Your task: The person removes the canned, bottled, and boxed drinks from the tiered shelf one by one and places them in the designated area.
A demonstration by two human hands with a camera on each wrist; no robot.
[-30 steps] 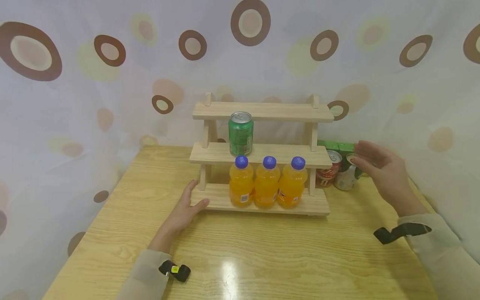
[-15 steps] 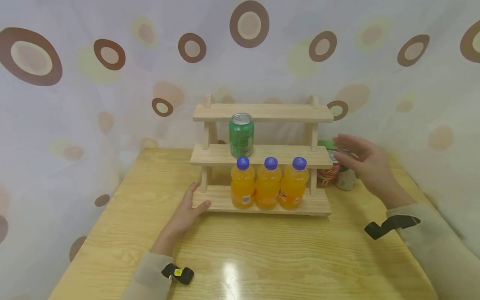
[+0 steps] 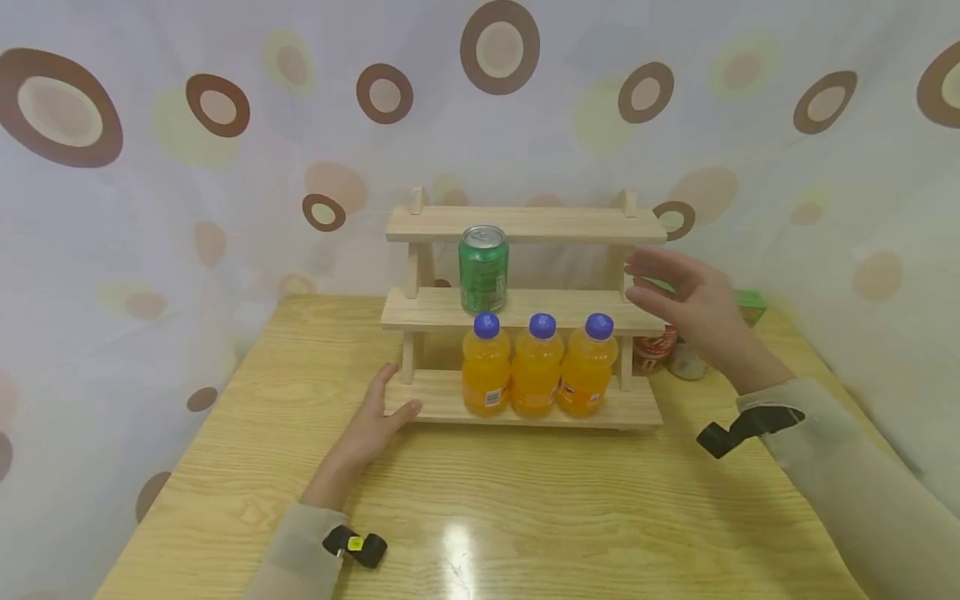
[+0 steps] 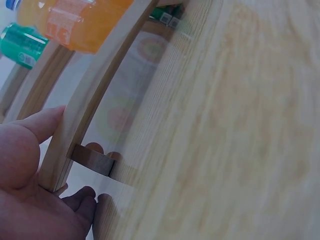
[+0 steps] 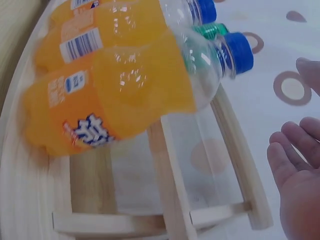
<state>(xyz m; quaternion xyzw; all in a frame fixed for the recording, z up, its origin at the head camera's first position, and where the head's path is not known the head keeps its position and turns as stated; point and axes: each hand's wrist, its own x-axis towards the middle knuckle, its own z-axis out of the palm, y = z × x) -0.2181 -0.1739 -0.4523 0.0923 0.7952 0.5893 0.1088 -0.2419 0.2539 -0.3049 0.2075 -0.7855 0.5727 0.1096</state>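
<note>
A three-tier wooden shelf (image 3: 525, 223) stands on the table. My left hand (image 3: 372, 425) grips the left end of its bottom board, the thumb (image 4: 45, 124) on one face and the fingers curled behind the other. Three bottles of orange soda (image 3: 486, 371) with blue caps stand side by side on the bottom tier. On the middle tier, left of centre, is a green can (image 3: 483, 271). My right hand (image 3: 693, 304) is in the air by the shelf's right end, fingers extended and apart from the thumb, holding nothing.
Partly hidden behind my right hand, a red can (image 3: 652, 352), a silvery can (image 3: 687, 362) and a green box (image 3: 750, 305) stand right of the shelf. A patterned cloth (image 3: 540, 142) hangs behind the wooden table (image 3: 525, 508).
My right hand has moved left from above the cans to the shelf's right end, still empty. My left hand has kept its hold on the shelf.
</note>
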